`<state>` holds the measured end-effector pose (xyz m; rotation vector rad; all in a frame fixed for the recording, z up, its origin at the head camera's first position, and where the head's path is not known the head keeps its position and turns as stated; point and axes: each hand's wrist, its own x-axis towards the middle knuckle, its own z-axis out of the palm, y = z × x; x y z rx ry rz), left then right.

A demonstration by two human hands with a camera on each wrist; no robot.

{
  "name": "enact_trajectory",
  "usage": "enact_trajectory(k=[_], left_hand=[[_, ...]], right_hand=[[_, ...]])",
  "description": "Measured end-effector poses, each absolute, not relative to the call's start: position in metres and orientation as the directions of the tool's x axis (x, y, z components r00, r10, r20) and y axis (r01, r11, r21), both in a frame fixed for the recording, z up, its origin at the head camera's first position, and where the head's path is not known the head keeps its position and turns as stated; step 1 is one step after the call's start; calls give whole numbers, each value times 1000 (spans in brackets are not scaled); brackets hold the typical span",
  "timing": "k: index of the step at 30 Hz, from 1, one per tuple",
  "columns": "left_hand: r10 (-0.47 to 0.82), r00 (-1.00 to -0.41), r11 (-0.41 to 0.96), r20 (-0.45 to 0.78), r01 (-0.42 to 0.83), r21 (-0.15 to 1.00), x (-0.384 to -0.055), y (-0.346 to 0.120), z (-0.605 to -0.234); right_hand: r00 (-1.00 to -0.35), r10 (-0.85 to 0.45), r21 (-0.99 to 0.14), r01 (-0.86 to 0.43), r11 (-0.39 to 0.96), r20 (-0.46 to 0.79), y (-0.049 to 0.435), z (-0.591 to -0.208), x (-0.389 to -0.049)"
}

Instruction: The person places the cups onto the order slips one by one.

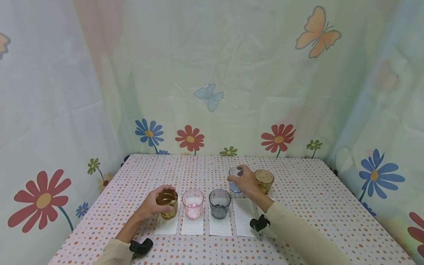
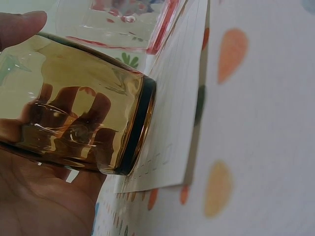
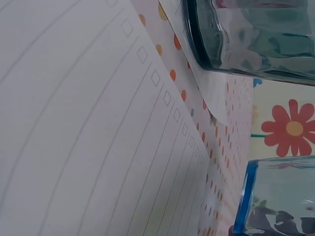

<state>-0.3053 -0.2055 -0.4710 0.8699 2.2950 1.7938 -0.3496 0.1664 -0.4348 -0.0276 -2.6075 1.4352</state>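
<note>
My left hand (image 1: 150,204) grips an amber glass (image 1: 172,201) over the leftmost white sheet, thumb in front and fingers behind. The left wrist view shows the base of this glass close to the lined paper; whether it touches is unclear. At the back, my right hand (image 1: 247,182) holds a clear blue glass (image 1: 234,188) between thumb and fingers, covering part of it. In the right wrist view that blue glass (image 3: 280,199) appears at the lower right. Between the hands, a pink glass (image 1: 193,204) and a grey glass (image 1: 220,204) stand upright on their own sheets.
A yellow-amber glass (image 1: 267,177) stands just right of my right hand, partly behind it. Several lined sheets lie in a row, one (image 1: 244,217) under my right forearm. The dotted tablecloth (image 1: 198,250) covers the table, and a printed curtain (image 1: 212,51) hangs behind.
</note>
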Motion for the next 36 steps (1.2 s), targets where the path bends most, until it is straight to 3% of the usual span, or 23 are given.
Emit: enact_trajectory(k=[17, 36], left_hand=[[487, -833, 147, 264, 376, 915, -307, -206, -472], [487, -831, 126, 268, 370, 920, -307, -207, -473]], right_hand=[[-972, 63, -814, -155, 559, 228, 167, -428, -339], [-970, 4, -781, -195, 593, 245, 180, -424, -316]])
